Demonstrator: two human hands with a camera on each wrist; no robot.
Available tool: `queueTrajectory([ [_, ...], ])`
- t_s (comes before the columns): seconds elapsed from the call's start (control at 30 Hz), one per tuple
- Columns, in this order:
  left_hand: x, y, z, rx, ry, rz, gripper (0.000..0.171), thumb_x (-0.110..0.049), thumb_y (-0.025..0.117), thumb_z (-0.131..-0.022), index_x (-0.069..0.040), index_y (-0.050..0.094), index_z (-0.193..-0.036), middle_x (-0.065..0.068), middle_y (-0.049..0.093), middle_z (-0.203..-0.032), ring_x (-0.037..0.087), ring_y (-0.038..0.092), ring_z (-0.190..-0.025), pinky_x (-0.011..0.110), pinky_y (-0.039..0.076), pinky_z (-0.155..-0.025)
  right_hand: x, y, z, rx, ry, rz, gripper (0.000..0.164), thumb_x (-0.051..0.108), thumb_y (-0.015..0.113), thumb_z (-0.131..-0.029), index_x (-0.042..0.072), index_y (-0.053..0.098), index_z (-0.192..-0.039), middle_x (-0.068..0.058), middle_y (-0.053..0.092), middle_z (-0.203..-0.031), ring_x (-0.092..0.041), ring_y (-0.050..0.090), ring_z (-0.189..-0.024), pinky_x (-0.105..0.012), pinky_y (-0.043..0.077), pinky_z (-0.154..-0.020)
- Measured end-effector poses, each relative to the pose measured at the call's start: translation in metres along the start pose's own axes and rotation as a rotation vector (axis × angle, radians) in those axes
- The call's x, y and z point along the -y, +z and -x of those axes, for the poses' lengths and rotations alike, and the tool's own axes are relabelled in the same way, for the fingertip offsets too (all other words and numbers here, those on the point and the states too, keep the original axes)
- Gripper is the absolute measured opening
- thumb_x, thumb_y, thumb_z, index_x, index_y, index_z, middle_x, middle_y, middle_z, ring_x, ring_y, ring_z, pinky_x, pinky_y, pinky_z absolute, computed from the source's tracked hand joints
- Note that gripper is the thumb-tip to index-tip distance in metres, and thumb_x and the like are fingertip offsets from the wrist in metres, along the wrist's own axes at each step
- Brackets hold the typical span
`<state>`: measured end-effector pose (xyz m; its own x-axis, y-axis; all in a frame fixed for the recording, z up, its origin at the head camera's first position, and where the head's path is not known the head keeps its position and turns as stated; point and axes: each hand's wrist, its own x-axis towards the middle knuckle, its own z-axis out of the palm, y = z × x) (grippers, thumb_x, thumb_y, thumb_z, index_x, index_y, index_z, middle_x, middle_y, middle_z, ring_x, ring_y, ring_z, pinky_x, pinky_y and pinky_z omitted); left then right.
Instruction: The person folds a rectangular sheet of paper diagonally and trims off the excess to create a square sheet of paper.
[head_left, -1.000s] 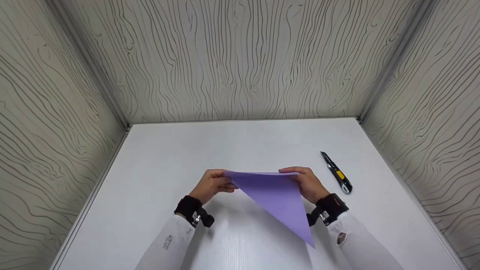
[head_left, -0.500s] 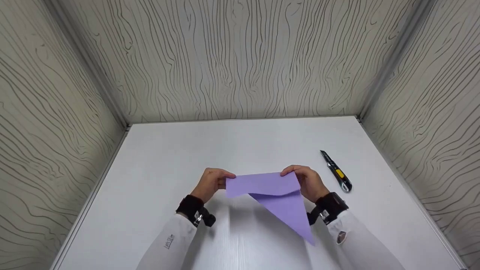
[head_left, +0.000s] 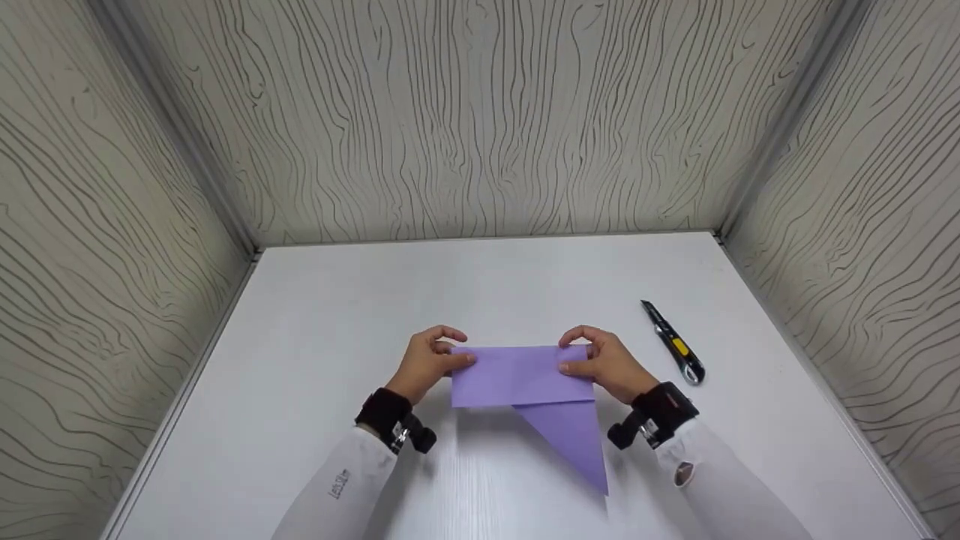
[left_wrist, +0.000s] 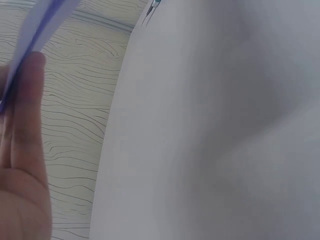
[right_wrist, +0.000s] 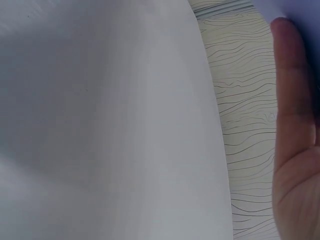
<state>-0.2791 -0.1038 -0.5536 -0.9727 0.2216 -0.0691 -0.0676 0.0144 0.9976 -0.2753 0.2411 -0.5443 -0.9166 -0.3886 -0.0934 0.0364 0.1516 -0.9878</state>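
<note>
A sheet of purple paper (head_left: 517, 379) is held up over the table in the head view, folded so a rectangular flap lies at the top and a triangular point hangs down at the right. My left hand (head_left: 431, 364) pinches its upper left corner, thumb in front. At the upper right corner my right hand (head_left: 604, 364) pinches it with the thumb in front and the other fingers behind. In the left wrist view, the folded paper (left_wrist: 37, 32) passes between thumb and fingers. The right wrist view shows a finger against the paper (right_wrist: 305, 17).
A black and yellow utility knife (head_left: 675, 345) lies on the white table (head_left: 360, 292), right of the right hand, its tip pointing away. Wood-grain patterned panels (head_left: 480, 120) enclose the table at the back and both sides.
The top part of the paper has turned down toward the person, becoming a flat rectangular flap over the triangle. Both thumbs have come to the front; the hands stay at the two upper corners.
</note>
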Motion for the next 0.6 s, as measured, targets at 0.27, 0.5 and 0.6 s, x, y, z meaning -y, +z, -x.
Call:
queueTrajectory([
  [0.27,-0.001,-0.003,-0.002,0.073,-0.029,-0.052,0.056,0.001,0.084,-0.089,0.0,0.064,-0.141,-0.005,0.064,-0.071,0.011,0.07,-0.08,0.026,0.062,-0.076,0.002,-0.001,0.0,0.022,0.041,0.039,0.045,0.006,0.084,-0.093,-0.011,0.067,-0.131,-0.01,0.079,-0.111,-0.02,0.075,-0.104,-0.033,0.065,-0.089],
  [0.5,-0.021,0.001,-0.007,0.276,0.051,-0.437,0.039,-0.007,0.082,-0.087,0.001,0.077,-0.125,0.008,0.081,-0.099,0.011,0.072,-0.092,0.025,0.059,-0.084,0.003,-0.001,0.0,0.009,0.038,0.096,0.034,0.003,0.084,-0.092,-0.01,0.072,-0.121,-0.009,0.079,-0.108,-0.02,0.075,-0.098,-0.031,0.063,-0.086],
  [0.6,-0.035,0.009,-0.008,0.33,0.105,-0.616,0.029,-0.019,0.081,-0.093,-0.002,0.082,-0.116,0.009,0.083,-0.105,0.009,0.071,-0.093,0.027,0.059,-0.086,0.005,-0.001,-0.001,0.013,0.028,0.131,0.035,0.004,0.084,-0.092,-0.01,0.072,-0.121,-0.01,0.079,-0.108,-0.021,0.074,-0.099,-0.032,0.062,-0.088],
])
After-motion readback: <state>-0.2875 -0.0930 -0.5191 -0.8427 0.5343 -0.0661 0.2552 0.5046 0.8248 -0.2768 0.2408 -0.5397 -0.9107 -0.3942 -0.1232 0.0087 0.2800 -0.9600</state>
